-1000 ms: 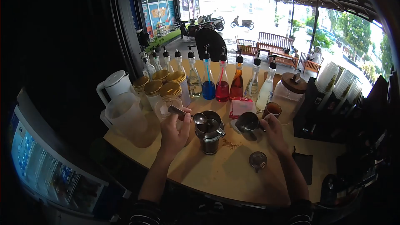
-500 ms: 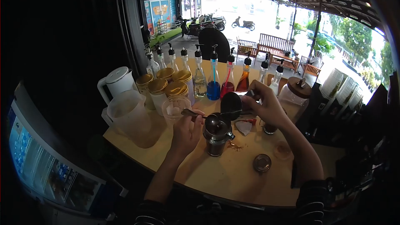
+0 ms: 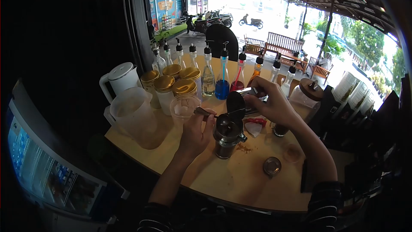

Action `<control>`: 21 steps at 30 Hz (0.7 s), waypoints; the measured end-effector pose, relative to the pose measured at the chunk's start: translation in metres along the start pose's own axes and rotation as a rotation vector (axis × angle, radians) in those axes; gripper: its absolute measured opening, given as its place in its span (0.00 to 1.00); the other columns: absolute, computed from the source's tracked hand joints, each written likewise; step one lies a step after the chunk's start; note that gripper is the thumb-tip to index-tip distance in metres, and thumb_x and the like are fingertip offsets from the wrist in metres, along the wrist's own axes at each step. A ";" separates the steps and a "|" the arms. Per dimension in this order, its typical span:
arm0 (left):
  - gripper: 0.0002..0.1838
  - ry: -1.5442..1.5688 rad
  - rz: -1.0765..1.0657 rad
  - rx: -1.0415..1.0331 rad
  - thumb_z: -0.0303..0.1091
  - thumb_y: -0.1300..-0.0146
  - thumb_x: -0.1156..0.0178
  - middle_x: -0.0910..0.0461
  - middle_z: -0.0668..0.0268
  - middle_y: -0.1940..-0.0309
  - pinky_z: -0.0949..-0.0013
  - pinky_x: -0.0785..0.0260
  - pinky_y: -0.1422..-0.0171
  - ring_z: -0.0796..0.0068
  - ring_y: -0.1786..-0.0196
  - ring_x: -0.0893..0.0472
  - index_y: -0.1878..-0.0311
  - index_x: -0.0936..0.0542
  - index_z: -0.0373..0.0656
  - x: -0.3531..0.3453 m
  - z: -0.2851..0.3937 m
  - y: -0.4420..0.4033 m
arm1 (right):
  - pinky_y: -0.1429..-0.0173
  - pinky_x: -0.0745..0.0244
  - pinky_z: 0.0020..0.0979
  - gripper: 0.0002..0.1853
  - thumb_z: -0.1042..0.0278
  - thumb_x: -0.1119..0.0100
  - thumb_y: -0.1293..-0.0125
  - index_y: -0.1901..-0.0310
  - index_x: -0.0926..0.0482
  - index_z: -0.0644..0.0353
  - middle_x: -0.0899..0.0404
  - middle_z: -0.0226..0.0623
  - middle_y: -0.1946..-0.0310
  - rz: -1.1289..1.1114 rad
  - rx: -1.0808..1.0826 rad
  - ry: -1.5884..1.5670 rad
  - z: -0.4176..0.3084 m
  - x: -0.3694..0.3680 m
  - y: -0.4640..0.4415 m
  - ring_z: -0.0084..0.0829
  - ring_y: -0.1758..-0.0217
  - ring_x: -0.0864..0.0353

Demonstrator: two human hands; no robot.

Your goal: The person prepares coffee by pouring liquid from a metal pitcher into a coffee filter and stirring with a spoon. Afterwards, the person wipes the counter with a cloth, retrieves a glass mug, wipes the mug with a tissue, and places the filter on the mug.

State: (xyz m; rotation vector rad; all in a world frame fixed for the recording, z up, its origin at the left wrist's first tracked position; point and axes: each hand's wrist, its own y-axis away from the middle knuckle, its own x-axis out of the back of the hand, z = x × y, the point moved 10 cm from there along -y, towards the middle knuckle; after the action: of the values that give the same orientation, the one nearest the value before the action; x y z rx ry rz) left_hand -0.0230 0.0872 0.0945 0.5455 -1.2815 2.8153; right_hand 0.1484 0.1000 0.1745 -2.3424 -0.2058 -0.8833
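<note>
My left hand (image 3: 196, 135) is closed around the handle of a spoon (image 3: 223, 120), whose bowl is over a cup with a metal rim (image 3: 226, 148) on the table. My right hand (image 3: 269, 99) grips a shiny metal container (image 3: 249, 93) with a dark round mouth or lid, tilted toward the cup. Whether anything flows from it I cannot tell. Brown crumbs or spills (image 3: 243, 147) lie on the table beside the cup. A small white and red packet (image 3: 255, 126) rests behind them, below my right hand.
Pump bottles, one with blue liquid (image 3: 222, 89), line the back edge. Gold-lidded jars (image 3: 164, 83), a clear plastic cup (image 3: 184, 106) and a plastic pitcher (image 3: 134, 114) stand left. A small round lid or jar (image 3: 272, 166) sits front right; stacked cups (image 3: 344, 85) stand right.
My right hand has risen a little and moved slightly left, and more of the metal container's body shows. The spoon stays over the cup. The view has shifted slightly.
</note>
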 end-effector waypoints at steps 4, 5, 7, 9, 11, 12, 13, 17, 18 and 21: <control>0.05 -0.007 0.000 -0.001 0.27 0.33 0.47 0.20 0.59 0.69 0.65 0.27 0.59 0.67 0.64 0.17 0.57 0.24 0.37 -0.001 0.000 -0.001 | 0.66 0.31 0.28 0.11 0.73 0.38 0.39 0.67 0.32 0.65 0.29 0.33 0.77 0.002 -0.010 0.015 0.002 0.000 -0.001 0.19 0.70 0.28; 0.05 0.007 -0.003 0.010 0.27 0.33 0.47 0.20 0.59 0.69 0.65 0.27 0.59 0.67 0.64 0.17 0.57 0.24 0.37 -0.002 -0.001 -0.001 | 0.65 0.35 0.28 0.10 0.70 0.36 0.40 0.66 0.28 0.65 0.29 0.32 0.77 0.010 -0.016 0.019 0.004 0.000 -0.001 0.21 0.72 0.35; 0.05 0.009 -0.008 0.014 0.27 0.33 0.47 0.20 0.59 0.69 0.65 0.27 0.58 0.67 0.63 0.17 0.57 0.24 0.37 -0.003 -0.002 -0.002 | 0.64 0.29 0.29 0.10 0.73 0.38 0.39 0.67 0.32 0.66 0.28 0.34 0.77 -0.002 -0.008 0.021 -0.003 0.000 -0.001 0.21 0.69 0.26; 0.05 0.012 -0.013 0.016 0.27 0.33 0.46 0.20 0.59 0.68 0.64 0.28 0.58 0.66 0.63 0.17 0.57 0.24 0.37 -0.004 -0.002 -0.001 | 0.64 0.23 0.29 0.11 0.76 0.41 0.37 0.67 0.35 0.67 0.27 0.35 0.77 -0.013 0.000 0.024 -0.008 0.000 0.000 0.21 0.66 0.17; 0.05 -0.004 -0.013 0.014 0.27 0.33 0.46 0.20 0.58 0.68 0.64 0.28 0.57 0.66 0.62 0.17 0.57 0.24 0.38 -0.005 -0.003 -0.001 | 0.62 0.23 0.29 0.10 0.77 0.41 0.37 0.66 0.34 0.68 0.26 0.37 0.76 -0.018 0.001 0.023 -0.010 0.000 0.000 0.25 0.64 0.15; 0.05 -0.004 -0.014 0.014 0.27 0.33 0.46 0.20 0.58 0.68 0.64 0.28 0.57 0.66 0.62 0.17 0.57 0.24 0.38 -0.005 -0.002 -0.001 | 0.62 0.23 0.29 0.10 0.77 0.41 0.37 0.66 0.34 0.68 0.26 0.37 0.76 -0.017 0.001 0.023 -0.009 0.000 0.000 0.25 0.64 0.15; 0.05 0.000 -0.007 0.010 0.27 0.33 0.46 0.20 0.58 0.67 0.63 0.28 0.57 0.65 0.63 0.17 0.57 0.24 0.38 -0.005 -0.002 -0.001 | 0.65 0.31 0.29 0.11 0.74 0.39 0.39 0.68 0.33 0.66 0.30 0.34 0.78 -0.001 -0.012 0.026 -0.005 0.001 0.000 0.24 0.68 0.27; 0.05 -0.046 0.003 -0.008 0.27 0.33 0.46 0.20 0.58 0.67 0.63 0.28 0.57 0.64 0.63 0.18 0.56 0.24 0.38 -0.002 -0.001 -0.001 | 0.68 0.39 0.29 0.12 0.70 0.36 0.40 0.70 0.32 0.63 0.34 0.30 0.79 0.001 -0.050 -0.011 -0.001 0.001 0.002 0.22 0.74 0.39; 0.05 -0.046 0.003 -0.007 0.27 0.33 0.46 0.20 0.58 0.67 0.63 0.28 0.57 0.64 0.63 0.18 0.56 0.24 0.38 -0.001 -0.001 -0.001 | 0.68 0.39 0.29 0.12 0.70 0.36 0.40 0.70 0.32 0.63 0.34 0.30 0.79 0.001 -0.050 -0.011 -0.001 0.001 0.002 0.22 0.74 0.39; 0.06 -0.072 0.035 -0.056 0.27 0.33 0.46 0.21 0.59 0.68 0.62 0.29 0.58 0.64 0.64 0.18 0.56 0.25 0.39 0.006 0.006 -0.003 | 0.69 0.39 0.29 0.12 0.70 0.36 0.40 0.70 0.32 0.63 0.35 0.30 0.80 0.002 -0.030 -0.008 -0.003 0.002 0.002 0.22 0.74 0.39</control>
State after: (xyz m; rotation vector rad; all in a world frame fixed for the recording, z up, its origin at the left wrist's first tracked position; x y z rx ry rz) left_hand -0.0268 0.0838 0.1021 0.6343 -1.3904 2.8024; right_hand 0.1490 0.0970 0.1764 -2.3743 -0.1944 -0.8814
